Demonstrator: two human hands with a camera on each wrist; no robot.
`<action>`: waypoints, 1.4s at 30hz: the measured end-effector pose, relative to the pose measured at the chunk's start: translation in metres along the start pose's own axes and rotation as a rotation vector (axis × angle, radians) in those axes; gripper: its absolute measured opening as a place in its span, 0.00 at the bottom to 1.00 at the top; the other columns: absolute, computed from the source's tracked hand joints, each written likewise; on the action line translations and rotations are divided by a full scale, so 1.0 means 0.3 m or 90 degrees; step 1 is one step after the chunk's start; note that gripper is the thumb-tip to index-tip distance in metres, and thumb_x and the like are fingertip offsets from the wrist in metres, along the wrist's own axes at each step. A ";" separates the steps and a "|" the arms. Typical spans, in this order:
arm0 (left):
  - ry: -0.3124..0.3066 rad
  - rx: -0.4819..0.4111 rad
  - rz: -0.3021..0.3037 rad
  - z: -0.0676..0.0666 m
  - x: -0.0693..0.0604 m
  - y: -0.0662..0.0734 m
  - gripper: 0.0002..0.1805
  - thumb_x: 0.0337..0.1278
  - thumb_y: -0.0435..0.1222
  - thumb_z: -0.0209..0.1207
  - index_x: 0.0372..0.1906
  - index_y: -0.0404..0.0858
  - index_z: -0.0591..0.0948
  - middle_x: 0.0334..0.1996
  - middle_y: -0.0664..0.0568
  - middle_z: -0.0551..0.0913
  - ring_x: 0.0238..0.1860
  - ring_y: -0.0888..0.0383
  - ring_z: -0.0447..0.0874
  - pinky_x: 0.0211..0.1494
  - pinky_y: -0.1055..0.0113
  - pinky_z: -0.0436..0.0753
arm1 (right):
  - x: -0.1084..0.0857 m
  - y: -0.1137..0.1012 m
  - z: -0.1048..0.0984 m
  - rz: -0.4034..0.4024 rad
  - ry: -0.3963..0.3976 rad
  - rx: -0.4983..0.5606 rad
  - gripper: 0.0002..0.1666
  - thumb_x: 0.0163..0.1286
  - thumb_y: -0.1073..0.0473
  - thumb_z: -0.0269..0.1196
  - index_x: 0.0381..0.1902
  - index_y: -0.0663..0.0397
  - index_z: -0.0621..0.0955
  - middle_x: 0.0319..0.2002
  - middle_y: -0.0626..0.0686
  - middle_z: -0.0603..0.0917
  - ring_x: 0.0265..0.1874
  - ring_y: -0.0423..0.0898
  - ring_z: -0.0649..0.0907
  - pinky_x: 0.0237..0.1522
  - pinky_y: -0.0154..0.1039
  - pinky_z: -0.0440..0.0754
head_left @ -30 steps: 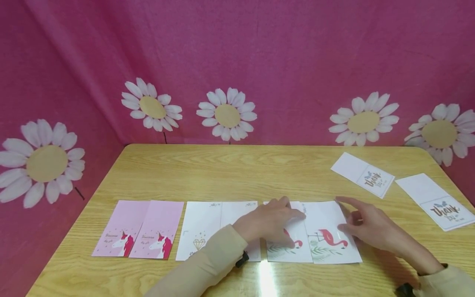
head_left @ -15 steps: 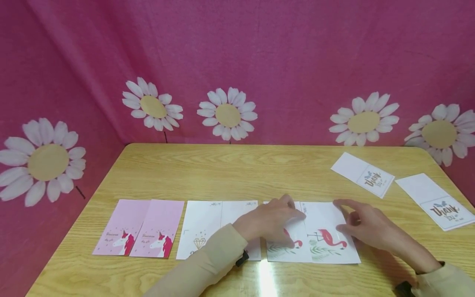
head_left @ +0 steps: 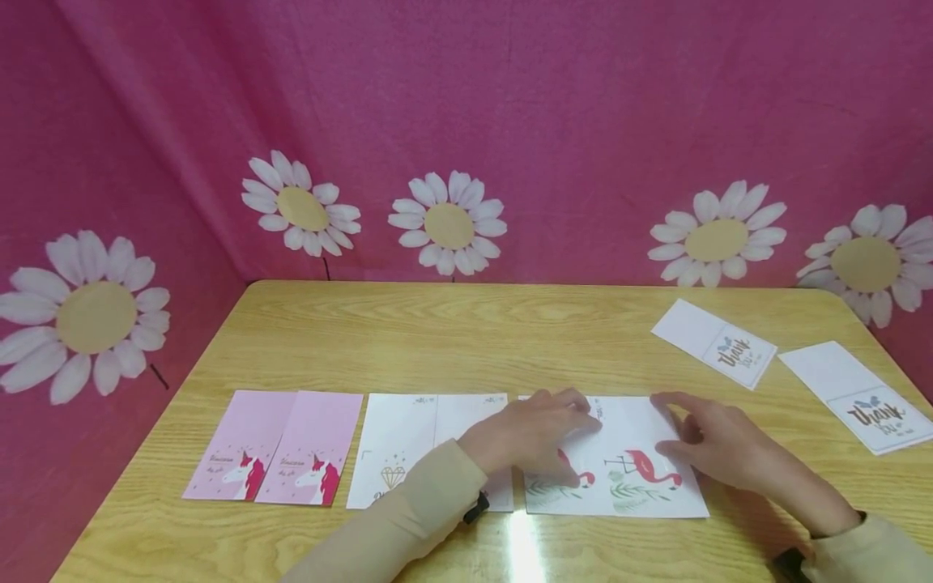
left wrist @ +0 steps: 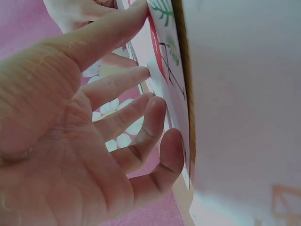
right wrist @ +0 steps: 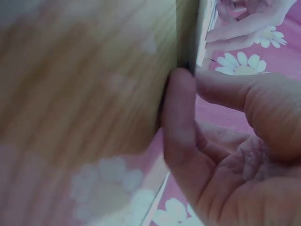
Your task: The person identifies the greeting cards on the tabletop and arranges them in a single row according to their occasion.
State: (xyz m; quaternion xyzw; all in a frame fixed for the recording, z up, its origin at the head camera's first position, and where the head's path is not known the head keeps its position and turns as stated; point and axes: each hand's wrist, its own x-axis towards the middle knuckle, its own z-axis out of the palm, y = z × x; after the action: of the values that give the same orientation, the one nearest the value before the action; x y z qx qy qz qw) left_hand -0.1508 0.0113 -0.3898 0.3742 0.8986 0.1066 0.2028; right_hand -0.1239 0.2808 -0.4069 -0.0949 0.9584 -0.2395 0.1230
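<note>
My left hand (head_left: pixel 528 429) lies over a white flamingo card (head_left: pixel 543 495), its fingertips pressing on the paper and hiding much of it. Beside it is a second flamingo card (head_left: pixel 630 421), its left part meeting or overlapping the first; I cannot tell which. Thumb and forefinger of my right hand (head_left: pixel 729 449) touch this card's right edge. The left wrist view has the left fingers (left wrist: pixel 155 117) loosely bent, their tips against the printed card (left wrist: pixel 171 89). In the right wrist view, the right fingers (right wrist: pixel 181 113) meet an edge low over the wood.
Two pink unicorn cards (head_left: pixel 321 421) lie at the left. White diamond cards (head_left: pixel 397 425) sit between them and the flamingo cards, partly under my left forearm. Two "thank you" cards (head_left: pixel 688 324) lie askew at the far right of the wooden table (head_left: pixel 452 336). A flowered pink cloth (head_left: pixel 568 162) hangs behind.
The right flamingo card has slid slightly left against the other one, and the line between them no longer shows. My right hand has moved left with it; my left hand has stayed in place.
</note>
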 end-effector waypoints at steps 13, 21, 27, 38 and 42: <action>-0.004 0.005 -0.005 -0.006 0.005 0.004 0.40 0.54 0.53 0.73 0.73 0.61 0.71 0.74 0.65 0.65 0.65 0.59 0.72 0.59 0.63 0.80 | -0.001 0.020 -0.006 -0.031 0.005 -0.037 0.37 0.63 0.50 0.74 0.66 0.57 0.75 0.25 0.45 0.76 0.25 0.40 0.72 0.27 0.32 0.68; -0.010 0.018 -0.001 -0.011 0.024 0.007 0.38 0.54 0.53 0.73 0.71 0.62 0.73 0.71 0.65 0.68 0.61 0.61 0.74 0.60 0.62 0.80 | -0.003 0.034 -0.019 -0.030 -0.010 -0.008 0.43 0.64 0.44 0.73 0.70 0.55 0.72 0.27 0.45 0.77 0.25 0.39 0.72 0.25 0.32 0.69; -0.015 0.022 0.010 -0.039 0.040 0.009 0.32 0.58 0.53 0.71 0.68 0.60 0.76 0.66 0.63 0.72 0.54 0.63 0.76 0.59 0.66 0.81 | 0.000 0.057 -0.041 -0.031 0.022 0.002 0.39 0.67 0.46 0.71 0.69 0.58 0.73 0.33 0.47 0.84 0.28 0.39 0.76 0.26 0.32 0.74; 0.052 -0.118 0.048 -0.118 0.174 -0.018 0.25 0.66 0.49 0.66 0.66 0.52 0.78 0.57 0.60 0.79 0.52 0.68 0.79 0.58 0.71 0.79 | 0.057 0.207 -0.155 -0.035 0.168 -0.055 0.32 0.66 0.49 0.72 0.61 0.63 0.79 0.36 0.59 0.89 0.35 0.55 0.89 0.29 0.39 0.80; 0.064 -0.214 0.044 -0.131 0.259 -0.031 0.26 0.67 0.46 0.65 0.68 0.48 0.77 0.62 0.56 0.80 0.56 0.67 0.82 0.60 0.73 0.79 | 0.095 0.277 -0.202 -0.029 0.203 -0.066 0.35 0.66 0.50 0.72 0.62 0.68 0.77 0.43 0.72 0.86 0.41 0.67 0.87 0.34 0.53 0.84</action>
State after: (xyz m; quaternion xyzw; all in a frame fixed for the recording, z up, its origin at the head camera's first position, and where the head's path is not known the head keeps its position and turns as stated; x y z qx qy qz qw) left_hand -0.2237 0.0589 -0.3799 0.3599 0.8637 0.2809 0.2133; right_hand -0.1782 0.3725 -0.4004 -0.0840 0.9744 -0.2046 -0.0409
